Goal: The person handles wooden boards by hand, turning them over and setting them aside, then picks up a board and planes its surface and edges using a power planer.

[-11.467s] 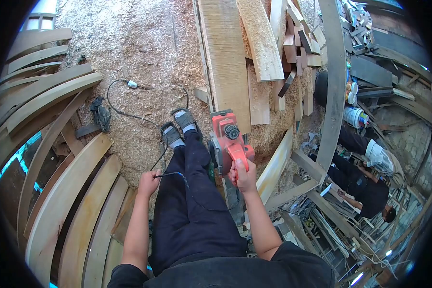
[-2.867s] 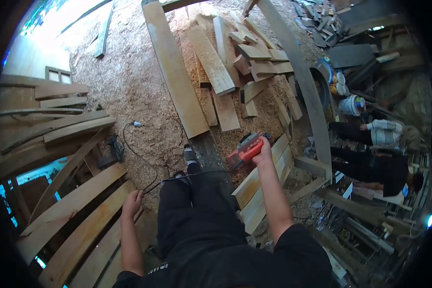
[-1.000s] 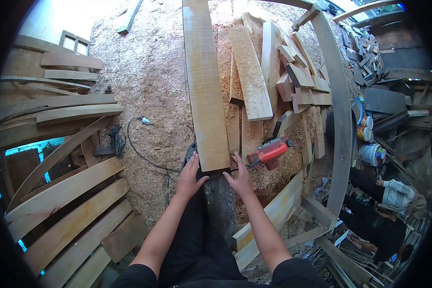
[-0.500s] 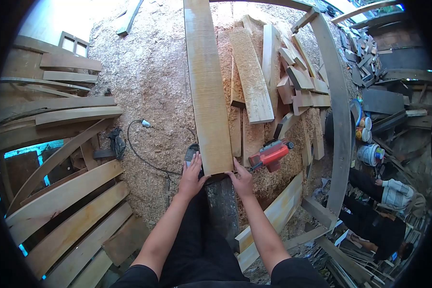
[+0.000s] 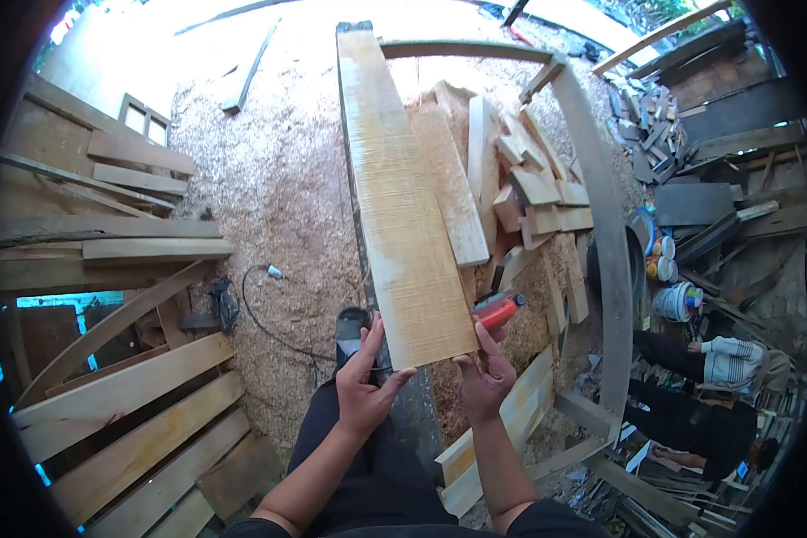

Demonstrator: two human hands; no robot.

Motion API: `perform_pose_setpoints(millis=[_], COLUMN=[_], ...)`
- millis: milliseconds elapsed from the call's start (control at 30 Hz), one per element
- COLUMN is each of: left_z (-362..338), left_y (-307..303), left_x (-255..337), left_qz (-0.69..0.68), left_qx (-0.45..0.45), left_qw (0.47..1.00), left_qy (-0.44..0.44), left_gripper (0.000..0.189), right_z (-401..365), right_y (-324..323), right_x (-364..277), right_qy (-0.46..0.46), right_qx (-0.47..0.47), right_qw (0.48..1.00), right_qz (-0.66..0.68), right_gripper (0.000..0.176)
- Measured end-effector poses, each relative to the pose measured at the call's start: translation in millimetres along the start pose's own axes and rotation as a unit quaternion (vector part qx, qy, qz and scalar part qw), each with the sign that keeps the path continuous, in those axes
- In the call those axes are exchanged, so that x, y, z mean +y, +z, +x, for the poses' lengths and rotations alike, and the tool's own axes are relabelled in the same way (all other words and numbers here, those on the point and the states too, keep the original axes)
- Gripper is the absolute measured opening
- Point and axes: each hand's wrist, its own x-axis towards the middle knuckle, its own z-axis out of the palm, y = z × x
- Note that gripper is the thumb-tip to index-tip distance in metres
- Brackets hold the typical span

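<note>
The wide board (image 5: 403, 224) lies between both hands' fingers (image 5: 374, 345), pinched at its near corners.

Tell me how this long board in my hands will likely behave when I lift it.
The long board should stay stiff, since it shows no obvious sag. It may feel front-heavy, because your left hand and right hand hold only the near end. It probably won't be very slippery, as its face shows fine cross lines.
</note>
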Motion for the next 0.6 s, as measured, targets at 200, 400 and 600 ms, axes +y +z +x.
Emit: perform_pose_setpoints(millis=[200,400,600], left_z=[48.9,107.1,138.1], left_y=[-8.3,-33.1,-51.8], left_x=[128.6,213.1,258.4], left_qz=[-0.131,-0.059,-0.087], left_qx=[0.119,0.151,0.213], left_qw=[0.983,0.977,0.959], left_qy=[0.043,0.136,0.168], left_gripper=[0.073,0.055,0.045], right_z=[73.5,143.7,178.0], right_y=[11.9,20.1,22.9], right_x=[-145.5,-235.7,-284.5], right_qy=[-0.004,-0.084,-0.134], right_qx=[0.058,0.134,0.037], right_qw=[0.993,0.987,0.99], right_qz=[0.107,0.0,0.036], right_gripper=[0.056,0.044,0.028])
